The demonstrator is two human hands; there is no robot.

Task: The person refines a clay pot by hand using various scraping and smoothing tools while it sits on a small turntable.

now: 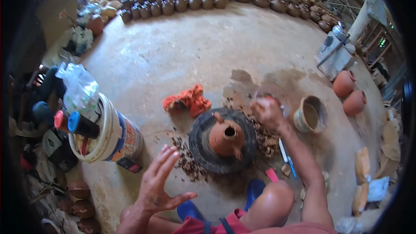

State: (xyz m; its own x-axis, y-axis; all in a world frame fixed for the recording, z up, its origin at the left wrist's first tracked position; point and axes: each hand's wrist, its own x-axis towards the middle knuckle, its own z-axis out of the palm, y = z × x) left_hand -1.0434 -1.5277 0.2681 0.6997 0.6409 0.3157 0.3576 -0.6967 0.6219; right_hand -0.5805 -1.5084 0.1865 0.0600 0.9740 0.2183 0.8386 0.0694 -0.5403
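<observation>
A brown clay pot [222,140] with a dark round mouth and two small knobs or handles on opposite sides sits on a round dark turntable [203,160] in front of me. My left hand [158,182] is raised on the near left of the pot, fingers stretched and thumb apart, holding nothing. To the pot's far right, my right hand [268,112] is closed with curled fingers, beside a clear rounded thing with red in it [281,102]. What it holds, if anything, is hidden. An orange-red cloth [190,100] lies crumpled beyond the turntable.
Clay scraps [188,160] surround the turntable. A muddy tub [311,115] stands at right, near two terracotta pots [344,84]. A white bucket [125,136] at left carries tools and a plastic bag [78,86]. Blue and white tools [291,167] lie near my right forearm. Rows of dark pots [182,2] fill the back.
</observation>
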